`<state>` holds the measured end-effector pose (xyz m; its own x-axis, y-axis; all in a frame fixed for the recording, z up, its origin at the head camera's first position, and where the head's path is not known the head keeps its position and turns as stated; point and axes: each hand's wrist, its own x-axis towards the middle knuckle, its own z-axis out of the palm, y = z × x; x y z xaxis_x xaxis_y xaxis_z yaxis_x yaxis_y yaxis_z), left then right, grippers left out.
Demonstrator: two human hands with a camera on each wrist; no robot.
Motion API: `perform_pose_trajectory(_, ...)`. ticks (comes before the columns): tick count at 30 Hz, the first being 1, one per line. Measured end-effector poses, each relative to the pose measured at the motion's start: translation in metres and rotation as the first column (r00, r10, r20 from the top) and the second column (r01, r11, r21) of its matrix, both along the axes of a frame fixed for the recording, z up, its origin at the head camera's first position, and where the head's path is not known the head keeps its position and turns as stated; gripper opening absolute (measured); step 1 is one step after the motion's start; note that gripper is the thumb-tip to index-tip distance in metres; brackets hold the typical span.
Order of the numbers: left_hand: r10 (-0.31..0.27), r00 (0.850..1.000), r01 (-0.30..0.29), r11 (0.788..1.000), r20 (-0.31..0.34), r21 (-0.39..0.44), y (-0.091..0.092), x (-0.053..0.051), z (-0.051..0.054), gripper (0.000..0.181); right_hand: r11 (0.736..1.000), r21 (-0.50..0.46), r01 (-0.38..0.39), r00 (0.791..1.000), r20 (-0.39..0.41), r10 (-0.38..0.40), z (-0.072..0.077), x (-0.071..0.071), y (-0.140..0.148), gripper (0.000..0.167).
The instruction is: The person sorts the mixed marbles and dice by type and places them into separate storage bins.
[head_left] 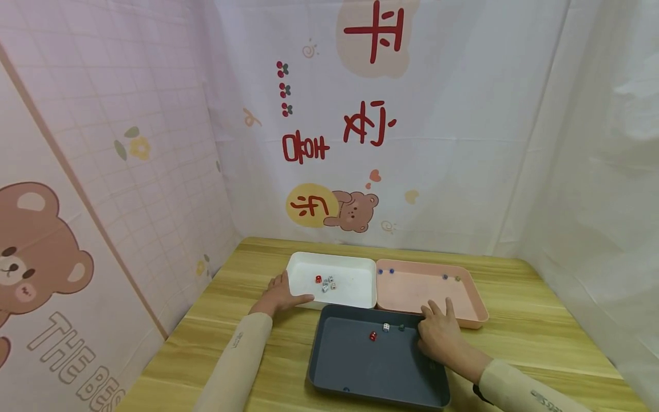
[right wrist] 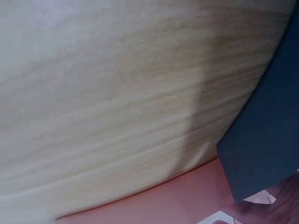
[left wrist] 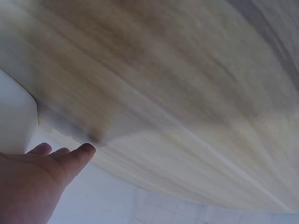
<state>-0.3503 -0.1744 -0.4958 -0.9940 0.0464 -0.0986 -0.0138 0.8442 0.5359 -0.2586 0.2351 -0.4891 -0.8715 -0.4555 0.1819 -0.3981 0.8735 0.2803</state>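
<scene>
The left hand (head_left: 280,294) rests at the left end of the white tray (head_left: 360,300), its thumb stretched along the front wall. In the left wrist view the left hand (left wrist: 39,179) shows extended fingers beside the wooden table (left wrist: 154,93). The right hand (head_left: 447,339) lies over the back right corner of the dark grey tray (head_left: 378,369), two fingers pointing toward the pink tray (head_left: 412,289); its thumb is hidden. In the right wrist view the dark tray (right wrist: 261,121) overlaps the pink tray (right wrist: 187,189). No held object is visible in either hand.
The white tray holds a red die (head_left: 318,279) and several pale dice. Small blue pieces (head_left: 445,277) lie along the pink tray's back. In the dark tray are a red die (head_left: 373,336), a white die (head_left: 386,327) and a green piece (head_left: 401,327). Printed cloth surrounds the table.
</scene>
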Motion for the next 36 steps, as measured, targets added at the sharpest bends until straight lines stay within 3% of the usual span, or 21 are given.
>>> perform_pose_trajectory(8, 0.005, 1.0, -0.005, 1.0, -0.002, 0.006, 0.0, -0.002, -0.002, 0.13, 1.0, -0.002, -0.023, 1.0, 0.018, 0.023, 0.003, 0.001, 0.001, 0.021)
perform_pose_trajectory(18, 0.011, 1.0, -0.011, 1.0, 0.012, 0.01, 0.0, -0.004, -0.005, 0.132, 0.976, -0.14, -0.165, 0.982, -0.116, 0.149, -0.002, -0.007, -0.004, 0.015)
perform_pose_trajectory(28, 0.005, 1.0, -0.005, 1.0, -0.001, 0.003, 0.0, -0.002, -0.003, 0.131, 0.966, -0.177, -0.186, 0.978, -0.129, 0.165, -0.003, -0.012, -0.007, 0.015)
perform_pose_trajectory(36, 0.005, 1.0, -0.005, 1.0, -0.003, 0.006, 0.001, 0.002, -0.001, 0.129, 0.963, -0.219, -0.159, 0.984, -0.119, 0.136, 0.003, -0.02, -0.004, 0.016)
